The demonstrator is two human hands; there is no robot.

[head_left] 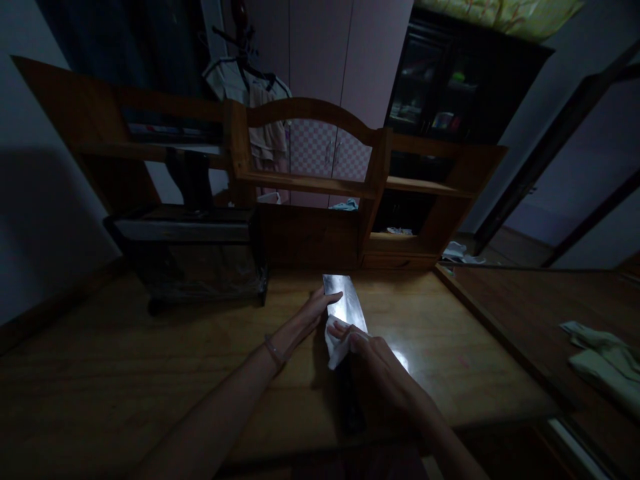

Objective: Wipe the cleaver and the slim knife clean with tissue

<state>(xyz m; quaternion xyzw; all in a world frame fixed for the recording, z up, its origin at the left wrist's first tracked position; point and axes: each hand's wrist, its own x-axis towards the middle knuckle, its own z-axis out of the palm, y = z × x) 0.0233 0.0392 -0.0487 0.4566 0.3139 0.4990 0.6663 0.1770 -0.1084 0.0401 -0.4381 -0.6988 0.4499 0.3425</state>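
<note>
A long, flat, shiny metal piece (346, 297) points away from me over the wooden desk. Below it, toward me, a dark narrow part (350, 400) lies in shadow; I cannot tell clearly whether the two are one thing. My left hand (316, 308) grips the metal piece by its left edge, thumb on top and fingers underneath. In my right hand (373, 353) is a crumpled white cloth or tissue (336, 347), pressed by the fingers against the near part of the metal surface.
The wooden desk (200, 367) carries a shelf unit (310, 183) along its back. At the left stands a bulky black-framed object (200, 267) with a dark upright on top. A light green cloth (605, 360) lies on the brown surface at right. Behind are cupboards.
</note>
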